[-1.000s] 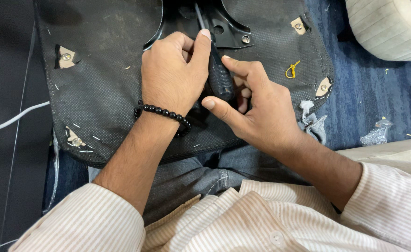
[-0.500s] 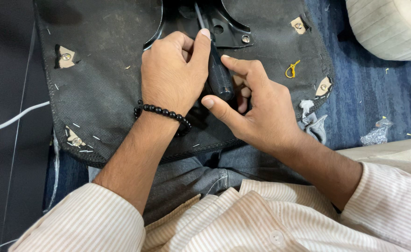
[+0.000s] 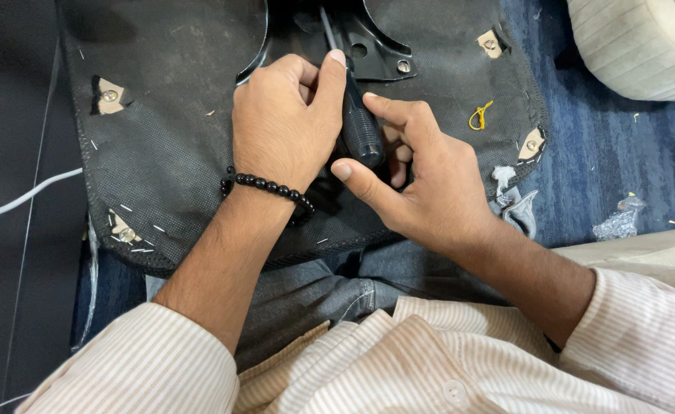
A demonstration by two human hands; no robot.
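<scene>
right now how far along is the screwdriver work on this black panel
Done, apparently: the bracket already sits on the panel, one screw seated. In hand: both the left hand and right hand grip the screwdriver, shaft angled toward the bracket; its tip is hidden. Left: a bracket hole looks empty.

No labels, signs or screens show anywhere in the frame. The one thing that may be packaging is a small crumpled scrap of clear plastic wrapper (image 3: 620, 221) lying on the blue floor (image 3: 606, 153) at the right edge, too small to tell for sure.
</scene>
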